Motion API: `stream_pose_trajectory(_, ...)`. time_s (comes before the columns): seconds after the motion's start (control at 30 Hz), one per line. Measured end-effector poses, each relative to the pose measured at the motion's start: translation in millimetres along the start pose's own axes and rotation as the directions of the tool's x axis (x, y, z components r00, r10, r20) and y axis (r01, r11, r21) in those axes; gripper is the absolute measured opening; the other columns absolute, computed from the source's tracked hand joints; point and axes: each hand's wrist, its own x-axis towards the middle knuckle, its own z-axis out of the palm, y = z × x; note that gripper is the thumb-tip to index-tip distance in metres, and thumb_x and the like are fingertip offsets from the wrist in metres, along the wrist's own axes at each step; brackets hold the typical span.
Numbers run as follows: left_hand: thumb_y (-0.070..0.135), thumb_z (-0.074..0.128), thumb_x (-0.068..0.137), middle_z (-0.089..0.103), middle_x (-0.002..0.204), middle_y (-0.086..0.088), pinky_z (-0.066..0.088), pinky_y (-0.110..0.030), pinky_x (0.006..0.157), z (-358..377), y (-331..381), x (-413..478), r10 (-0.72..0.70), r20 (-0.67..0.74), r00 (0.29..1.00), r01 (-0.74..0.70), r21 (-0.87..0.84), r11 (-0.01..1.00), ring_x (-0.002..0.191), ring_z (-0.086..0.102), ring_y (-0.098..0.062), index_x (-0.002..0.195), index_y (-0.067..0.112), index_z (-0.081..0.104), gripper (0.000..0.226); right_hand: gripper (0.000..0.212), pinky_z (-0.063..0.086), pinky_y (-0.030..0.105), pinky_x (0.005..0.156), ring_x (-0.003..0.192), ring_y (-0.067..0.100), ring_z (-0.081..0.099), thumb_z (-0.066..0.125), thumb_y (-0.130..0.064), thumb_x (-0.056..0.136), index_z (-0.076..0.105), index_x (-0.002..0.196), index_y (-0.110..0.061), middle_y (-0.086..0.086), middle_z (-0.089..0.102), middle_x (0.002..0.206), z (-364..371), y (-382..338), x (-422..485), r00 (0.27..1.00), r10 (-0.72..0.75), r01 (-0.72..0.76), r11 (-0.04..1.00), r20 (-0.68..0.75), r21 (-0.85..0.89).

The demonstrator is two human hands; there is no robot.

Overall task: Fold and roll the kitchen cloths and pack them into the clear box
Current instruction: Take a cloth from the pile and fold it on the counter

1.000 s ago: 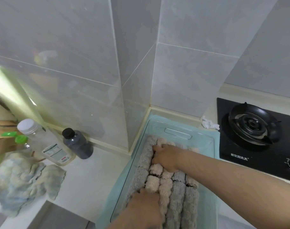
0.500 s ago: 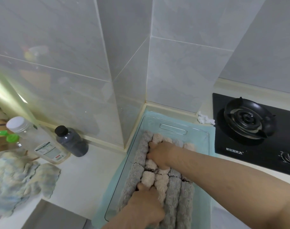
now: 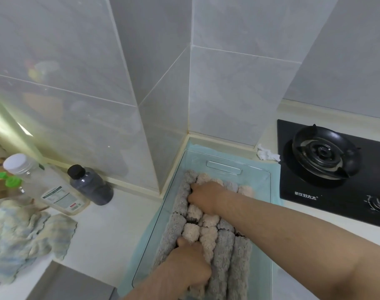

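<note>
Pale grey wall tiles point(image 3: 238, 83) form a jutting corner above a white tabletop point(image 3: 111, 230). At the left a dark bottle point(image 3: 91, 187) with a black cap stands near the wall, just beside a clear bottle point(image 3: 44, 182) with a white cap and a printed label, which leans. A green plastic piece point(image 3: 5, 179) shows at the left edge. A pale blue mat point(image 3: 275, 185) lies in the corner. A crumpled white tissue point(image 3: 267, 154) lies at the wall, just beside a black gas stove point(image 3: 327, 187) with a round burner point(image 3: 323, 154) and a knob point(image 3: 379, 203).
</note>
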Motion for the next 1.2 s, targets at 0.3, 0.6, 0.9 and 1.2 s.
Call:
stream_pose_trajectory(0.3, 0.044, 0.043, 0.081, 0.022, 0.139, -0.015, 0.037, -0.038, 0.105, 4, 3, 3, -0.024, -0.053, 0.998, 0.022, -0.036, 0.999, 0.122, 0.046, -0.034, 0.131, 0.014, 0.037, 0.059, 0.043, 0.052, 0.037, 0.08, 0.1, 0.034, 0.059, 0.06, -0.005, 0.087, 0.053, 0.129, -0.011, 0.019, 0.037, 0.14, 11, -8, -4, 0.997, 0.045, -0.035, 0.986, -0.059, 0.164)
stream_pose_trajectory(0.6, 0.023, 0.04, 0.095, 0.057, 0.122, -0.01, 0.043, -0.03, 0.084, -5, 8, -20, 0.159, -0.251, 0.955, -0.091, 0.262, 0.961, 0.113, 0.055, -0.027, 0.118, 0.011, 0.053, 0.029, 0.035, 0.045, 0.033, 0.079, 0.109, 0.028, 0.055, 0.047, -0.006, 0.088, 0.061, 0.119, -0.015, 0.005, 0.057, 0.119, -1, 37, -71, 0.99, 0.099, -0.066, 0.952, -0.097, 0.299)
stream_pose_trajectory(0.9, 0.027, 0.051, 0.09, 0.051, 0.108, -0.005, 0.045, -0.033, 0.08, 30, 37, -29, 0.15, -0.129, 0.98, -0.139, 0.092, 0.986, 0.104, 0.056, -0.023, 0.12, 0.009, 0.041, 0.037, 0.051, 0.048, 0.039, 0.082, 0.115, 0.03, 0.049, 0.056, -0.004, 0.086, 0.05, 0.134, -0.022, 0.006, 0.046, 0.131, 16, 35, -69, 0.996, 0.003, -0.015, 0.99, 0.087, 0.137)
stream_pose_trajectory(1.2, 0.016, 0.044, 0.095, 0.041, 0.14, -0.018, 0.044, -0.044, 0.103, 30, 62, -28, 0.159, -0.129, 0.979, -0.098, 0.39, 0.916, 0.128, 0.044, -0.032, 0.138, 0.001, 0.039, 0.046, 0.051, 0.039, 0.029, 0.072, 0.113, 0.027, 0.051, 0.053, -0.003, 0.089, 0.054, 0.137, -0.02, 0.009, 0.044, 0.13, 18, 36, -65, 0.985, -0.059, 0.054, 0.998, 0.161, 0.038)
